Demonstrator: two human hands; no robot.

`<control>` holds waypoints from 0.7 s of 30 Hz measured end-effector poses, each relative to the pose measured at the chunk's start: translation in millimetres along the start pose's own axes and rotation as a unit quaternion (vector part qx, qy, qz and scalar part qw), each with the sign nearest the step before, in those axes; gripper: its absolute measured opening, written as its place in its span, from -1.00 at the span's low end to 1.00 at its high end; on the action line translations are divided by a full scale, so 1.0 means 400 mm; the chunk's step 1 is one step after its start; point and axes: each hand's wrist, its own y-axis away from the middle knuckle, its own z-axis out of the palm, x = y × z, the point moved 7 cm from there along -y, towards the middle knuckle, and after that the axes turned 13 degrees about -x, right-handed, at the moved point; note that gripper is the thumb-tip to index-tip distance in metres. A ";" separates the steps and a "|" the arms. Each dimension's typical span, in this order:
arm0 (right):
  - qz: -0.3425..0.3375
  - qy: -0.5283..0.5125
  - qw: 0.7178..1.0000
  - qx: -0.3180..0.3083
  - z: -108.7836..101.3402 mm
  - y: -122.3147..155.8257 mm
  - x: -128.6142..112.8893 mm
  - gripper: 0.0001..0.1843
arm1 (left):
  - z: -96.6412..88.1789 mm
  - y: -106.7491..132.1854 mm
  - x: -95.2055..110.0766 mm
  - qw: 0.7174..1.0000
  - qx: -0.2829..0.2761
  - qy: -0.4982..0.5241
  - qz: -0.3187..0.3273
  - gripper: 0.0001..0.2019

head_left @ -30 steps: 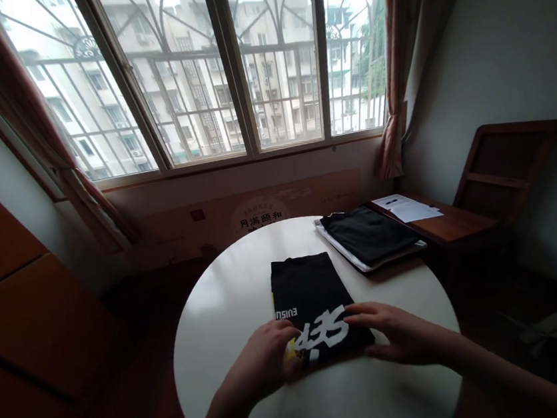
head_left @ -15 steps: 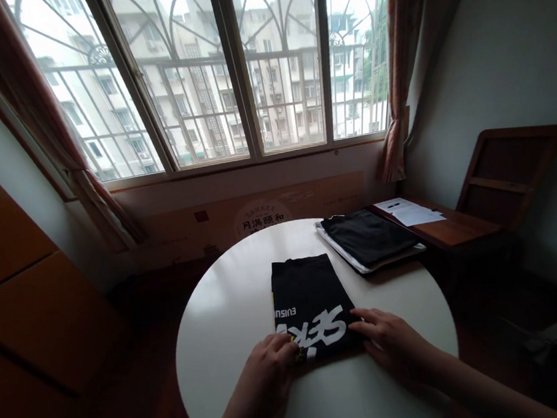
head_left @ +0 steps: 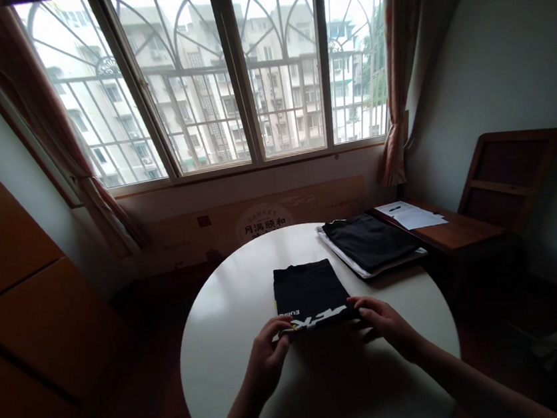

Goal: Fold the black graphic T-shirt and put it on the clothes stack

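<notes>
A black folded T-shirt with white and yellow print lies on a round white table. Its near edge is raised off the tabletop, and the white lettering is partly folded out of sight. My left hand pinches the near left corner between thumb and fingers. At the near right corner, my right hand grips the cloth the same way, with some fingers beneath it. The far part of the shirt rests flat on the table.
A stack of folded dark and white clothes sits at the table's back right. Behind it, papers with a pen lie on a wooden surface. A barred window with tied curtains fills the far wall.
Both hands have lifted the near edge of the T-shirt and moved it away from me. Less of the white lettering shows now. The clothes stack has stayed put.
</notes>
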 end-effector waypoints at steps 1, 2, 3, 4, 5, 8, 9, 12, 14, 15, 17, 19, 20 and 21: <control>-0.008 -0.040 0.999 -0.002 0.002 0.001 -0.005 -0.53 | 0.000 -0.003 0.003 1.000 0.005 0.027 0.004 -0.82; -0.019 -0.067 0.998 -0.007 0.004 0.004 -0.014 -0.54 | 0.000 -0.005 0.009 0.999 0.007 0.046 0.006 -0.82; -0.031 -0.081 0.996 -0.015 0.006 0.009 -0.026 -0.56 | 0.001 -0.006 0.018 0.998 0.005 0.060 0.008 -0.81; -0.043 -0.081 0.996 -0.024 0.007 0.015 -0.040 -0.59 | 0.002 -0.004 0.029 0.997 0.000 0.071 0.011 -0.81; -0.054 -0.069 0.996 -0.034 0.008 0.022 -0.054 -0.61 | 0.004 -0.001 0.043 0.997 -0.009 0.081 0.018 -0.79; -0.086 -0.008 0.994 -0.060 0.005 0.049 -0.097 -0.49 | 0.010 0.014 0.094 0.994 -0.048 0.092 0.040 -0.69; -0.095 0.017 0.993 -0.060 0.002 0.058 -0.111 -0.41 | 0.010 0.019 0.109 0.994 -0.056 0.079 0.044 -0.62; -0.118 0.109 0.987 -0.030 -0.014 0.080 -0.153 -0.51 | 0.006 0.022 0.145 0.997 -0.056 -0.017 0.040 -0.53; -0.122 0.154 0.980 -0.012 -0.022 0.091 -0.179 -0.66 | 0.005 0.014 0.167 0.995 -0.046 -0.077 0.047 -0.60; -0.122 0.157 0.980 -0.010 -0.025 0.096 -0.189 -0.70 | 0.005 0.009 0.178 0.993 -0.042 -0.095 0.054 -0.65; -0.112 0.126 0.986 -0.018 -0.031 0.108 -0.200 -0.73 | 0.013 0.001 0.199 0.991 -0.043 -0.101 0.072 -0.74; -0.098 0.077 0.992 -0.027 -0.038 0.127 -0.204 -0.72 | 0.027 -0.001 0.216 0.991 -0.053 -0.088 0.085 -0.81; -0.093 0.057 0.994 -0.032 -0.040 0.140 -0.205 -0.71 | 0.036 0.002 0.223 0.991 -0.058 -0.079 0.090 -0.84; -0.087 0.040 0.995 -0.036 -0.043 0.154 -0.206 -0.69 | 0.046 0.006 0.230 0.991 -0.062 -0.072 0.093 -0.86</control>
